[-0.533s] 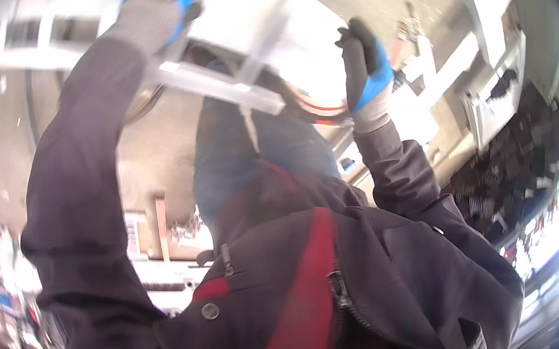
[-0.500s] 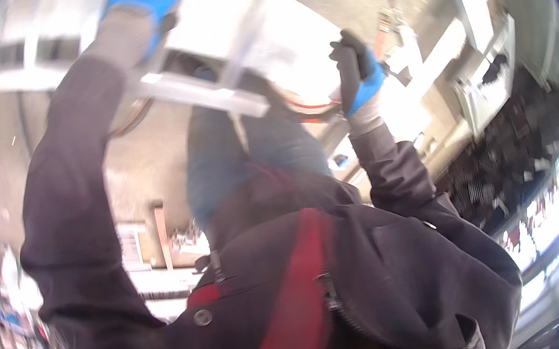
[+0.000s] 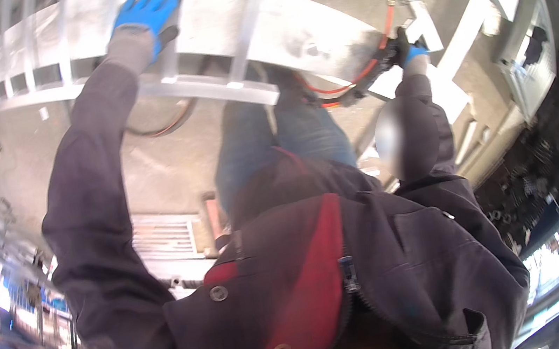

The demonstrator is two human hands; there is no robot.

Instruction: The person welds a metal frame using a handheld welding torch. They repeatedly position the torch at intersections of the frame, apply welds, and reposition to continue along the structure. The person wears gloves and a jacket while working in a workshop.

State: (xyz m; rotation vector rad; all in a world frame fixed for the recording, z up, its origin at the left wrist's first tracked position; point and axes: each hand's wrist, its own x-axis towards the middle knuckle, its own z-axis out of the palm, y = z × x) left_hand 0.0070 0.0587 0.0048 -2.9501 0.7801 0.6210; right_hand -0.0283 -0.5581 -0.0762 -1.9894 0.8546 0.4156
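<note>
L fingers (image 3: 163,3) nr metal frame (image 3: 212,92)

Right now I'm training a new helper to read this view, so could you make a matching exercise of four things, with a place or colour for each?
Things:
1. Left hand
2. Hose
3. Jacket
4. Trousers

Places and colours:
A. Dark, with a red strip down the front
B. Over the metal frame
C. Faded blue
D. Orange-red

Right pairs: 1-B, 2-D, 3-A, 4-C.
</note>
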